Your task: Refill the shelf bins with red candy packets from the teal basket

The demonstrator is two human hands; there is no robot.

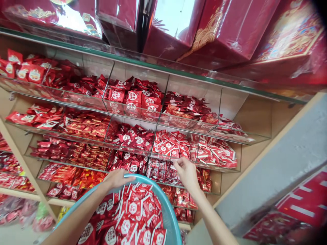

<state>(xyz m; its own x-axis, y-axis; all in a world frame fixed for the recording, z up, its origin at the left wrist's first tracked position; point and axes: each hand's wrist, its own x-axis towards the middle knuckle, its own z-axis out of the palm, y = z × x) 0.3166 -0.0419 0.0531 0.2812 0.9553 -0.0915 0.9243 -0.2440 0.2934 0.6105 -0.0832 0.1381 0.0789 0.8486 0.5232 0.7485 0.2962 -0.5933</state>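
Note:
A blue plastic basin (168, 204) full of red packets with white labels (134, 208) is at the bottom middle, tilted towards me. My left hand (116, 179) is closed over its far rim. My right hand (187, 174) reaches to the clear front lip of a shelf, just below a compartment of red-and-white packets (170, 144). Its thumb and forefinger are pinched together at that edge; what lies between them, if anything, is too small to tell. Below that hand sits a row of pinkish, dark-printed packets (163, 172).
Stepped shelves with glass dividers (163, 97) carry several heaps of red packets, some orange ones (90, 178) lower left. Overhead, a glass shelf (143, 63) bears large dark-red boxes (176, 27). A grey wall (288, 146) stands at the right, with red packages (306, 200) below it.

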